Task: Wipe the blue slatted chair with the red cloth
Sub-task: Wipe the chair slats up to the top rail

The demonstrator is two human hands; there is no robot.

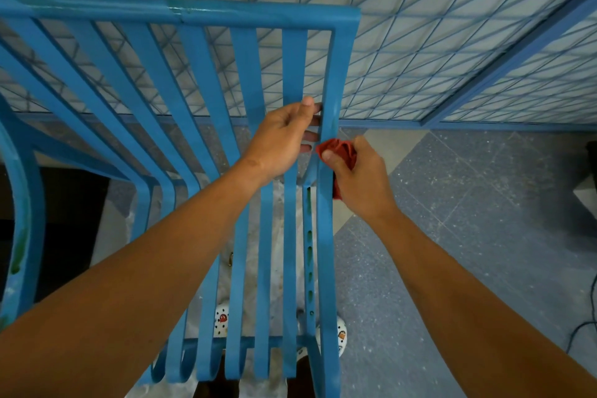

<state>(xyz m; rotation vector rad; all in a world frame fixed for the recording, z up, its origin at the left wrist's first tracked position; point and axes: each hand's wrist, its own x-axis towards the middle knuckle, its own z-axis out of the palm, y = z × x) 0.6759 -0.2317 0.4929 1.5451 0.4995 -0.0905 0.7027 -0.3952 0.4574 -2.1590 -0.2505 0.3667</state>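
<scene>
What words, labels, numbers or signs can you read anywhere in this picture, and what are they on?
None: no readable text, number or brand shows anywhere.
The blue slatted chair and the red cloth in the right hand are plain.
The white shoes under the seat carry small cartoon ghost figures and dots, pictures rather than writing.

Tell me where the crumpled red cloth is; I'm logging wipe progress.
In the head view, the crumpled red cloth is bunched in the right hand, pressed against the blue slatted chair's right side rail, beside the left hand.
</scene>
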